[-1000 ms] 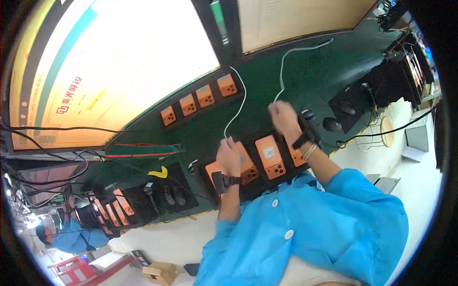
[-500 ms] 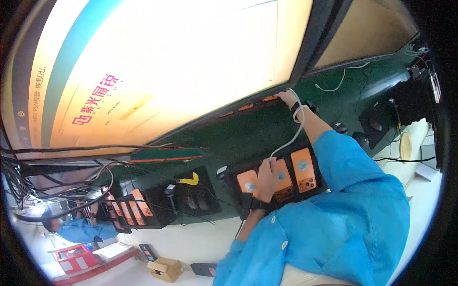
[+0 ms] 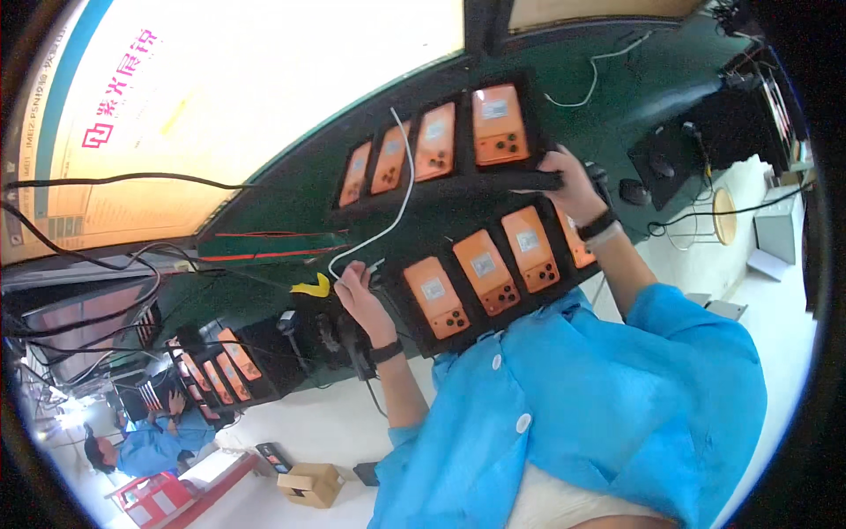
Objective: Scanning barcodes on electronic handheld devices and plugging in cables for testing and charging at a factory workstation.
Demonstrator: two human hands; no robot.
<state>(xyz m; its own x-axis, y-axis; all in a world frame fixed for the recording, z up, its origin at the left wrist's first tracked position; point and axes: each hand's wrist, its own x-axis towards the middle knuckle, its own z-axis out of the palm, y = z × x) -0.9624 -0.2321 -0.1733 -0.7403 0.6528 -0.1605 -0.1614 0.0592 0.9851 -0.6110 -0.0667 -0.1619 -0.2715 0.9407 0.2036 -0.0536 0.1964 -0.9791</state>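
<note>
Near the middle, my left hand (image 3: pixel 361 304) is closed with its fingertips on a white cable (image 3: pixel 407 189); a short white end sticks out beside the fingers. The cable loops up across a far black tray (image 3: pixel 493 183) of several orange phones (image 3: pixel 500 123), lying with camera sides up and pale labels on their backs. My right hand (image 3: pixel 571 187) is closed on the near right corner of that tray. Closer to my body is another black tray (image 3: pixel 423 328) with several orange phones (image 3: pixel 485 269), its right end partly behind my right forearm.
A large lit monitor (image 3: pixel 291 70) stands behind the far tray. Dark cables (image 3: pixel 132 181) hang at left, near a yellow tag (image 3: pixel 311 285). Farther left, a person in blue (image 3: pixel 159 445) sits by more phones (image 3: pixel 233 370). A computer mouse (image 3: pixel 634 191) lies to the right.
My right hand has come nearer from under the monitor, and the far phone tray now shows fully. My left hand has moved left off the near tray with the cable. The view has shifted.
</note>
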